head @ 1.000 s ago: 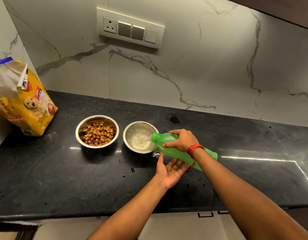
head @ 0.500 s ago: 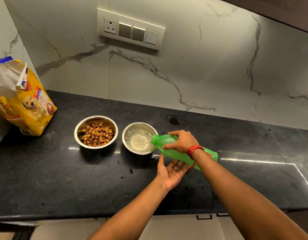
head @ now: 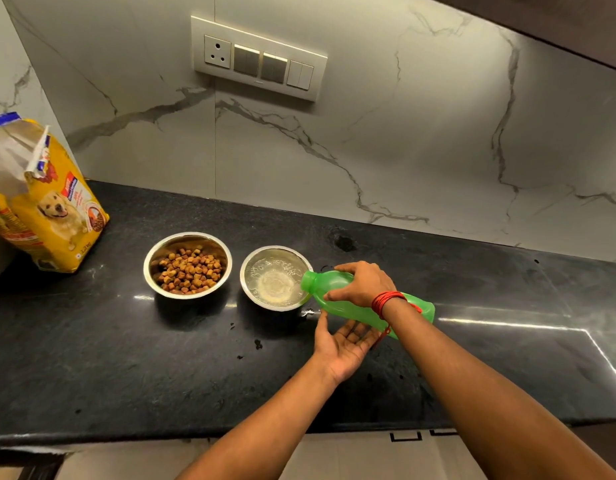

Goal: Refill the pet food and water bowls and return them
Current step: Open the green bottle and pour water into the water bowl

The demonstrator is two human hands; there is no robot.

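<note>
Head view: right hand (head: pixel 363 284) grips bottle (head: pixel 335 305), neck pointing left at bowl (head: pixel 245 284); left hand (head: pixel 344 345) spread.

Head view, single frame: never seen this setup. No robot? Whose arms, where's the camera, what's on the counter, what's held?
No robot here: a person does the task bare-handed, and the one camera sits on their head, looking forward and down, so both arms enter from the bottom. The right hand grips a green plastic bottle, tipped with its neck over the rim of a round steel bowl holding water. The left hand lies open, palm up, beneath the bottle. Left of that bowl, a second round steel bowl holds brown kibble. A yellow dog-food bag stands at the far left of the black stone counter.
</note>
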